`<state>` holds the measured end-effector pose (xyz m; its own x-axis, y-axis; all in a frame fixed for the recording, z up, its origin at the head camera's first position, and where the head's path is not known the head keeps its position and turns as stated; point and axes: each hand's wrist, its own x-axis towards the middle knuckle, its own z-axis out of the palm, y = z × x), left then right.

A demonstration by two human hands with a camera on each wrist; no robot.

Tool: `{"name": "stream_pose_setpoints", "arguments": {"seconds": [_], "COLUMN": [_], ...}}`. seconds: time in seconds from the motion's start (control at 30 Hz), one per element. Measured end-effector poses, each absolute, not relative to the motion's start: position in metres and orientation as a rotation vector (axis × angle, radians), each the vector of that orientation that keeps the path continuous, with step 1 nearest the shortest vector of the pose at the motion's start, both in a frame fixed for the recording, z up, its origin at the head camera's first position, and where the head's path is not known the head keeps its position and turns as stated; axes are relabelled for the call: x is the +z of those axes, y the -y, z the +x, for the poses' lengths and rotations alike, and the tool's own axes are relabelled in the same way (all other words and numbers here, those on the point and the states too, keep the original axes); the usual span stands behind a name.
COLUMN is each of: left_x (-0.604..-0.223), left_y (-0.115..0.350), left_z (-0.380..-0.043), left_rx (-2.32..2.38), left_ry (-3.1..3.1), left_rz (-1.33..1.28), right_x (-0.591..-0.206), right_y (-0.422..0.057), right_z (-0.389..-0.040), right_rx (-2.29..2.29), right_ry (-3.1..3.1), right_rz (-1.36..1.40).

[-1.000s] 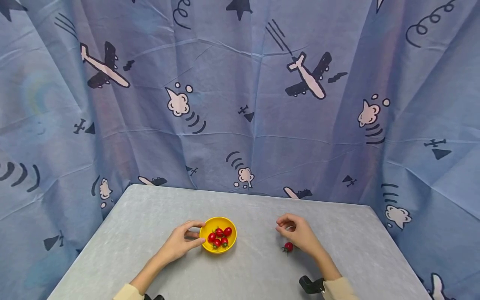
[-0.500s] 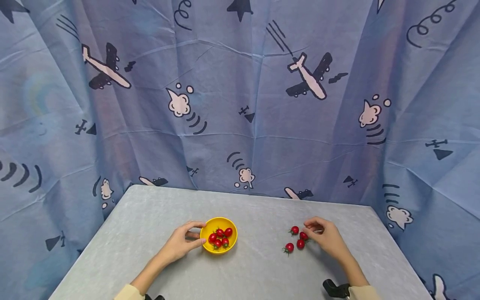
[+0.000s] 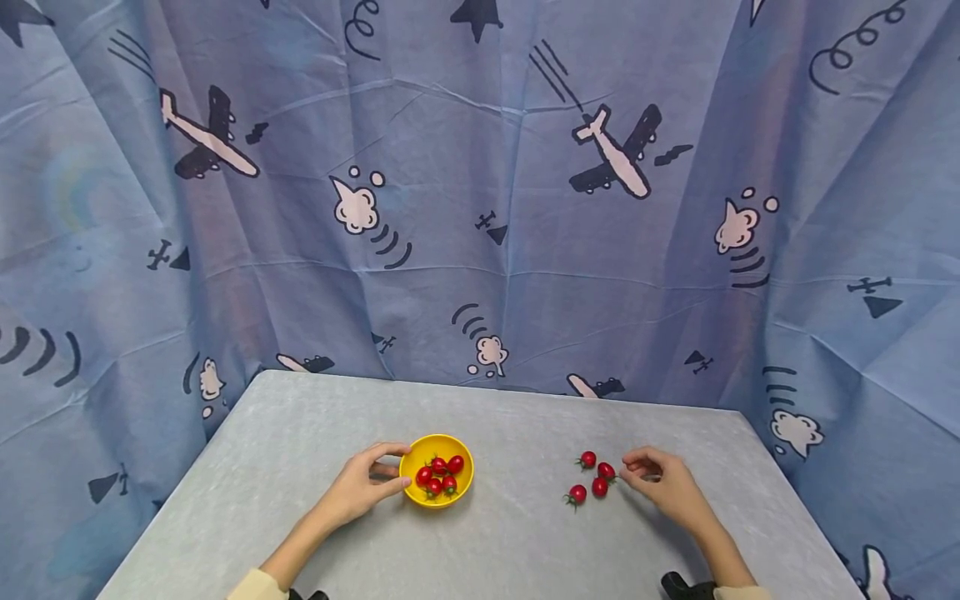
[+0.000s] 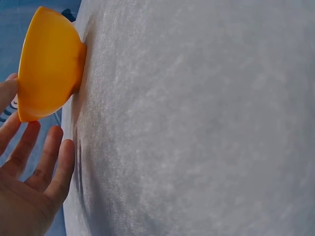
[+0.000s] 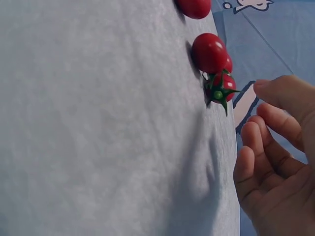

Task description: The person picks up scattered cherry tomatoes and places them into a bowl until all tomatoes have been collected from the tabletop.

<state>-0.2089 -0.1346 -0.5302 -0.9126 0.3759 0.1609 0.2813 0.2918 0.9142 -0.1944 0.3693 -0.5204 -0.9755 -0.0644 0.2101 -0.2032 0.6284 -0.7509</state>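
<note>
My left hand (image 3: 358,485) holds the left side of a yellow bowl (image 3: 465,487), its thumb and index finger at the rim. Several cherry tomatoes (image 3: 423,476) lie inside the bowl. In the left wrist view the bowl (image 4: 49,64) shows from the side, standing on its foot, and the other fingers spread below it. My right hand (image 3: 670,486) hovers just right of a loose group of cherry tomatoes (image 3: 599,487) with green stems. Seen from the right wrist, its fingers are loosely bent, hold nothing, and the thumb is close to a tomato's green stem (image 5: 219,93).
A grey-white cloth-like tabletop (image 3: 510,533) lies under everything. Behind and beside it hangs a blue curtain (image 3: 420,317) printed with planes and clouds. Bare tabletop separates the bowl from the loose tomatoes. A black strap device (image 3: 686,587) is on the right wrist.
My right hand has moved rightward from above the tomatoes to beside them, uncovering several tomatoes it had hidden. The left hand and the bowl have stayed put.
</note>
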Motion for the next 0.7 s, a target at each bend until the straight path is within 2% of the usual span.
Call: {"name": "stream_pose_setpoints", "arguments": {"seconds": [0.7], "left_x": [-0.530], "left_y": [0.136], "left_z": [-0.209], "left_rx": [1.730], "left_ry": [-2.432], "left_rz": [0.628], "right_x": [-0.525], "right_y": [-0.351], "right_z": [-0.205], "right_rx": [1.245], "right_ry": [2.823], "right_rz": [0.078]}}
